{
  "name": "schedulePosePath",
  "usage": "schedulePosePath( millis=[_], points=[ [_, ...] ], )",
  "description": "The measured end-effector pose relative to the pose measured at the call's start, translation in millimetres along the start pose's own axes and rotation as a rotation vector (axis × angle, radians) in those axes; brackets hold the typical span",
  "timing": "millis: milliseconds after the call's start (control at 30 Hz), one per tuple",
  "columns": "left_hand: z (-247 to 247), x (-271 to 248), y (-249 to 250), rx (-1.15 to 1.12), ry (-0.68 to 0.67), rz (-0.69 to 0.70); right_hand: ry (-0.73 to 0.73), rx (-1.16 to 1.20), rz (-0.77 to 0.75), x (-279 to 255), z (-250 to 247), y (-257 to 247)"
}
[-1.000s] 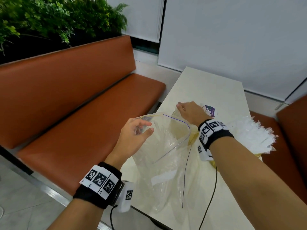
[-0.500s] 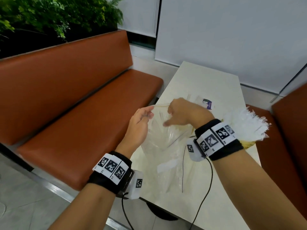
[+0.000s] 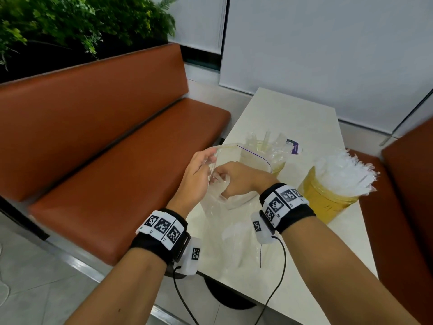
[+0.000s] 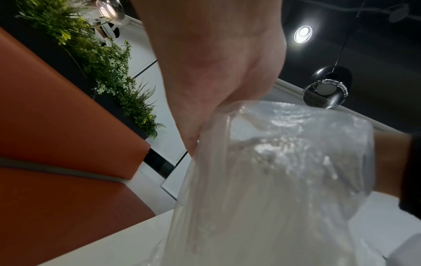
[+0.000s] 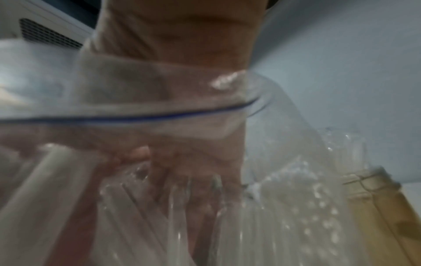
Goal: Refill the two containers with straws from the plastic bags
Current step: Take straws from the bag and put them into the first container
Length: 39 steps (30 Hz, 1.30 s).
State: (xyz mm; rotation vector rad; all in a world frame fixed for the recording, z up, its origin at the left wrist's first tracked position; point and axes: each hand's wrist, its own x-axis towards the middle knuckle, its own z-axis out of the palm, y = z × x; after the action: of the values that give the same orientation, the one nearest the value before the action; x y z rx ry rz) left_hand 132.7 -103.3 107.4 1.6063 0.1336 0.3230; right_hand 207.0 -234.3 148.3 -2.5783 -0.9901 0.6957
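Observation:
A clear zip-top plastic bag (image 3: pixel 234 233) with a purple seal line stands on the white table (image 3: pixel 293 113). My left hand (image 3: pixel 210 158) pinches the bag's rim and holds its mouth open; the same bag (image 4: pixel 273 162) fills the left wrist view. My right hand (image 3: pixel 221 181) is inside the bag, fingers curled round wrapped straws (image 5: pixel 141 207), though that view is blurred. One yellow container (image 3: pixel 328 205) at the right is packed with white wrapped straws (image 3: pixel 344 170). A second yellow container (image 3: pixel 278 165) behind the bag shows only a few straws.
An orange bench (image 3: pixel 117 160) runs along the table's left side, with plants (image 3: pixel 70 24) behind it. Another orange seat (image 3: pixel 412 184) is at the right. A small purple-printed wrapper (image 3: pixel 294 146) lies beyond the far container. Wrist cables hang over the table's near edge.
My right hand has come back from the far container and plunged into the bag's mouth. The left hand keeps its hold on the rim, and the view has shifted lower and to the right.

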Motion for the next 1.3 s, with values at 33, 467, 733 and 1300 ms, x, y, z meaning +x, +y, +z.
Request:
schedulePosePath(
  millis=[33,467,733,1300],
  points=[
    [0.6,-0.3,1.0,-0.004,-0.003,0.0,-0.044,-0.037,0.004,1.2,0.1,-2.9],
    [-4.5,-1.6,0.4,-0.143,0.055,-0.063,0.261,0.319,-0.181,1.6,1.2,10.2],
    [-4.0,-4.2,8.1,-0.112,0.053,-0.048,0.54,0.365,-0.389,-9.9,-41.1,-9.1],
    [-10.3,-1.3,-6.9,-0.101,0.188,-0.09,1.542,1.005,-0.57,-42.5,-167.0,-40.9]
  ],
)
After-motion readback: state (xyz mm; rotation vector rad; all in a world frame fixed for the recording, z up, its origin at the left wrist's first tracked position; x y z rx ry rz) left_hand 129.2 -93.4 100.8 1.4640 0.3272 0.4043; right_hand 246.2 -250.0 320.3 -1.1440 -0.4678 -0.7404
